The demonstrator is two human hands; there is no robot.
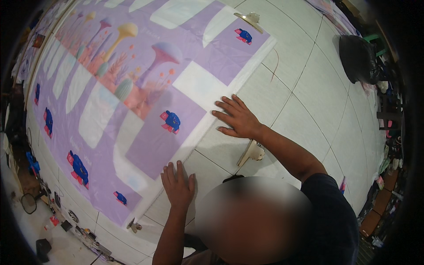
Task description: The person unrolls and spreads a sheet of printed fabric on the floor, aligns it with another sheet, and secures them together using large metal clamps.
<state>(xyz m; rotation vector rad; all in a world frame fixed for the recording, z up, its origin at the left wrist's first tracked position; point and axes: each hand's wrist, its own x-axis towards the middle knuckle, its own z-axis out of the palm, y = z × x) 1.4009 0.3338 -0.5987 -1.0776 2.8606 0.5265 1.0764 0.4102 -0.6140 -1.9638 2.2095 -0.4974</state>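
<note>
A large printed sheet (185,154) in purple and white lies spread out, with pictures of mushrooms, cacti and small blue figures. My left hand (178,184) rests with fingers stretched on its white near edge. Farther right along that edge, my right hand (237,116) lies flat with fingers spread, fingertips on the white border. Both hands hold nothing. A wide metal clip (251,153) sits just below my right wrist, partly behind the forearm. Another metal clip (249,20) is at the sheet's far right corner, and a third clip (134,225) at its near left corner.
Pale tiled floor (309,106) surrounds the sheet. A thin reddish strand (274,66) lies on the tiles. At the far right stands a black plastic bag (358,59), with mixed clutter along that side. A round mirror (29,203) and small items are at left.
</note>
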